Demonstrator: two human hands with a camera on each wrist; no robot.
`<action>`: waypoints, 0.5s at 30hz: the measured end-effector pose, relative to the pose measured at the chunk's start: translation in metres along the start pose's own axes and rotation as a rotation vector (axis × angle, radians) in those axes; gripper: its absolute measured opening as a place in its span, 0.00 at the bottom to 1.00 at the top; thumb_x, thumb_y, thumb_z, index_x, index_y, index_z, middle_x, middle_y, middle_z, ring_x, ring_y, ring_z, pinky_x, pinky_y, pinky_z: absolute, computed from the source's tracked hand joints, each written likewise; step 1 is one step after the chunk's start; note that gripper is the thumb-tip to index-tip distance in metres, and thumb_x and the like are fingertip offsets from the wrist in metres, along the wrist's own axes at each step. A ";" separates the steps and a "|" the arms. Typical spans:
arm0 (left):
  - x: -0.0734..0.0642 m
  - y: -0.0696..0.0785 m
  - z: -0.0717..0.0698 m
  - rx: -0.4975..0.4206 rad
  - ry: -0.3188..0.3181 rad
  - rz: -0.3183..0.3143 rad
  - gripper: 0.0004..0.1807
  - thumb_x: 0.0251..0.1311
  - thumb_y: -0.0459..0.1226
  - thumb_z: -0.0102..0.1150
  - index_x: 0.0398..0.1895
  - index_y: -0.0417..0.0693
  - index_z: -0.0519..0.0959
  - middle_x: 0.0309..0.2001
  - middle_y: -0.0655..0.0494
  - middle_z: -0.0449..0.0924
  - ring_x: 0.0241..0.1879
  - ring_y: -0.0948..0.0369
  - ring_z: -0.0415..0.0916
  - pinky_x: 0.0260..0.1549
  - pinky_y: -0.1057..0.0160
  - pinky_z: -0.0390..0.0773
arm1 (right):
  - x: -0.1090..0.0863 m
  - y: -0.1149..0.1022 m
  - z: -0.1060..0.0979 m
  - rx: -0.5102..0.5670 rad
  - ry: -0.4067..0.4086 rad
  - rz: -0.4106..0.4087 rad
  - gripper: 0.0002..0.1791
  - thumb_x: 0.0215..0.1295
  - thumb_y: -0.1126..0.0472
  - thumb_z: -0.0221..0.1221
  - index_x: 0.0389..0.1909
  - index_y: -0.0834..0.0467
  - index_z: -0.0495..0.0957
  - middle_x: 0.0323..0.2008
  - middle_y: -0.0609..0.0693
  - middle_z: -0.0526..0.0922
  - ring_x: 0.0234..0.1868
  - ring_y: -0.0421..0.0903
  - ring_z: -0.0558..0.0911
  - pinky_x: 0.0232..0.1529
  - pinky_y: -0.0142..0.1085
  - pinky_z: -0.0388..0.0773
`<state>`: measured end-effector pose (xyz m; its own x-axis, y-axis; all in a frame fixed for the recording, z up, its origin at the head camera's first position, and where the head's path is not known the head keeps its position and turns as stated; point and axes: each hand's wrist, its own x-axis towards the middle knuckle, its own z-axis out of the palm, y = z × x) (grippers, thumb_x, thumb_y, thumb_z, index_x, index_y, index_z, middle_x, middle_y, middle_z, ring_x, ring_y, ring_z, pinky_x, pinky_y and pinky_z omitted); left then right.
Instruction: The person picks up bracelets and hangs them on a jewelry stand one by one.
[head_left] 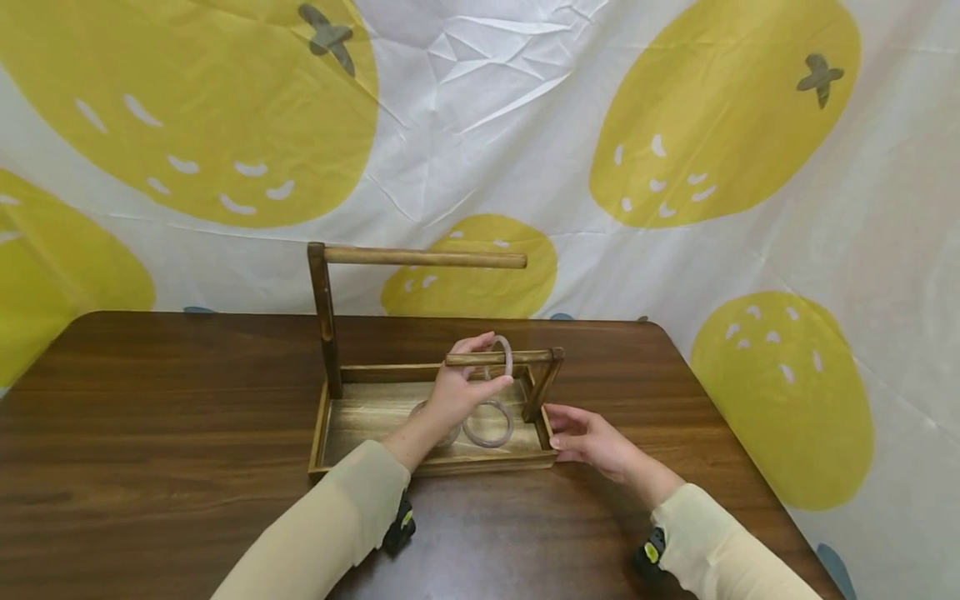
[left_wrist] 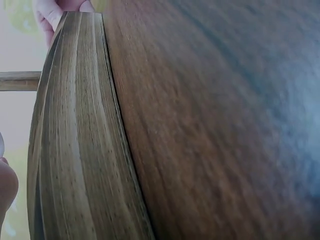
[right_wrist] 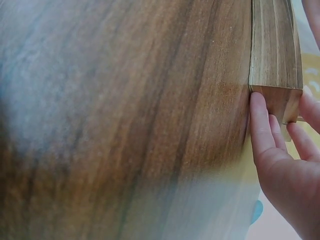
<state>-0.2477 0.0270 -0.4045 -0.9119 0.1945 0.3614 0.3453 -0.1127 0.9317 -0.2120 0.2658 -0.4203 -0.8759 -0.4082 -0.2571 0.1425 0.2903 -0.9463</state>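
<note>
At left, a tall wooden stand (head_left: 324,317) rises from a wooden tray (head_left: 487,463) on a dark worktop (head_left: 150,417). At center, the left hand (head_left: 456,393), its grip pinching a pale ring (head_left: 508,358) that appears looped around a lower bar (head_left: 468,359), reaches above other rings (head_left: 489,445) lying in the tray; at right, the right hand (head_left: 600,446) holds the tray's end between thumb and fingers.

Tray (head_left: 367,418) and table (head_left: 165,433) are grained brown, rings (head_left: 487,445) pale greyish, cloth (head_left: 480,158) yellow-patterned white.
</note>
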 end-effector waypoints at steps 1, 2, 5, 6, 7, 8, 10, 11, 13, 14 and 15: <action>0.000 -0.001 0.001 -0.015 0.001 0.000 0.33 0.49 0.26 0.65 0.62 0.36 0.67 0.62 0.40 0.64 0.61 0.45 0.63 0.60 0.48 0.66 | 0.000 0.000 0.000 -0.002 -0.002 -0.001 0.36 0.64 0.67 0.55 0.68 0.72 0.50 0.57 0.72 0.65 0.45 0.41 0.78 0.46 0.38 0.80; 0.001 -0.001 0.002 -0.031 0.000 0.000 0.33 0.49 0.25 0.65 0.61 0.35 0.67 0.62 0.40 0.64 0.61 0.45 0.63 0.61 0.48 0.67 | 0.000 0.000 0.000 -0.002 0.001 0.001 0.36 0.64 0.66 0.56 0.68 0.72 0.51 0.57 0.72 0.65 0.45 0.41 0.78 0.46 0.38 0.80; 0.002 -0.003 0.005 -0.062 -0.009 -0.023 0.33 0.50 0.26 0.65 0.62 0.35 0.66 0.62 0.41 0.63 0.62 0.45 0.63 0.61 0.50 0.67 | 0.000 0.000 0.000 -0.005 -0.001 0.003 0.36 0.64 0.65 0.56 0.68 0.71 0.50 0.57 0.71 0.66 0.45 0.41 0.78 0.46 0.38 0.80; 0.002 -0.003 0.006 -0.064 -0.014 -0.032 0.33 0.50 0.27 0.65 0.62 0.36 0.66 0.63 0.42 0.63 0.62 0.46 0.63 0.62 0.51 0.66 | 0.000 0.000 0.000 -0.003 0.003 0.006 0.36 0.64 0.65 0.56 0.69 0.71 0.51 0.57 0.71 0.66 0.45 0.41 0.78 0.46 0.38 0.80; 0.002 -0.003 0.007 -0.066 -0.020 -0.041 0.33 0.51 0.27 0.65 0.63 0.37 0.66 0.63 0.42 0.63 0.63 0.46 0.62 0.62 0.51 0.66 | 0.000 0.000 0.000 -0.004 0.000 0.005 0.37 0.64 0.65 0.56 0.69 0.71 0.51 0.57 0.71 0.66 0.45 0.41 0.78 0.46 0.38 0.80; 0.002 -0.002 0.007 -0.065 -0.027 -0.048 0.33 0.52 0.28 0.65 0.63 0.37 0.66 0.63 0.43 0.62 0.63 0.47 0.62 0.62 0.51 0.66 | 0.000 0.000 0.000 -0.002 0.002 0.008 0.36 0.64 0.66 0.56 0.69 0.71 0.51 0.57 0.71 0.66 0.45 0.41 0.78 0.46 0.38 0.80; 0.002 -0.002 0.008 -0.066 -0.038 -0.063 0.34 0.52 0.29 0.65 0.64 0.38 0.65 0.63 0.43 0.62 0.64 0.47 0.61 0.63 0.51 0.65 | 0.000 -0.001 0.000 -0.002 -0.001 0.004 0.36 0.64 0.66 0.56 0.69 0.71 0.50 0.57 0.72 0.65 0.45 0.42 0.78 0.46 0.38 0.80; 0.002 -0.001 0.009 -0.066 -0.041 -0.063 0.34 0.52 0.29 0.64 0.64 0.37 0.65 0.64 0.43 0.61 0.64 0.47 0.61 0.63 0.51 0.65 | 0.000 -0.001 0.000 -0.002 -0.003 0.002 0.36 0.64 0.67 0.55 0.68 0.71 0.50 0.57 0.72 0.65 0.45 0.42 0.78 0.46 0.38 0.80; 0.003 -0.001 0.010 -0.069 -0.043 -0.064 0.34 0.52 0.28 0.64 0.64 0.37 0.64 0.64 0.43 0.61 0.65 0.46 0.61 0.63 0.50 0.65 | 0.000 -0.001 0.000 0.001 -0.005 -0.001 0.35 0.64 0.68 0.55 0.68 0.72 0.50 0.57 0.73 0.64 0.45 0.42 0.78 0.46 0.38 0.80; 0.003 0.000 0.011 -0.071 -0.044 -0.065 0.34 0.52 0.28 0.64 0.64 0.37 0.65 0.64 0.42 0.61 0.64 0.46 0.61 0.63 0.51 0.65 | 0.000 -0.001 0.000 0.003 -0.006 -0.002 0.35 0.65 0.68 0.54 0.68 0.72 0.50 0.58 0.73 0.64 0.45 0.42 0.78 0.46 0.39 0.80; 0.003 0.001 0.012 -0.075 -0.043 -0.068 0.33 0.52 0.28 0.64 0.64 0.37 0.65 0.64 0.42 0.61 0.64 0.46 0.62 0.63 0.50 0.66 | 0.000 -0.001 0.000 0.005 -0.008 -0.004 0.35 0.65 0.68 0.54 0.68 0.72 0.50 0.58 0.74 0.64 0.45 0.42 0.78 0.46 0.39 0.80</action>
<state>-0.2476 0.0387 -0.4026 -0.9217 0.2461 0.2998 0.2635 -0.1697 0.9496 -0.2116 0.2656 -0.4196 -0.8730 -0.4161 -0.2545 0.1408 0.2844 -0.9483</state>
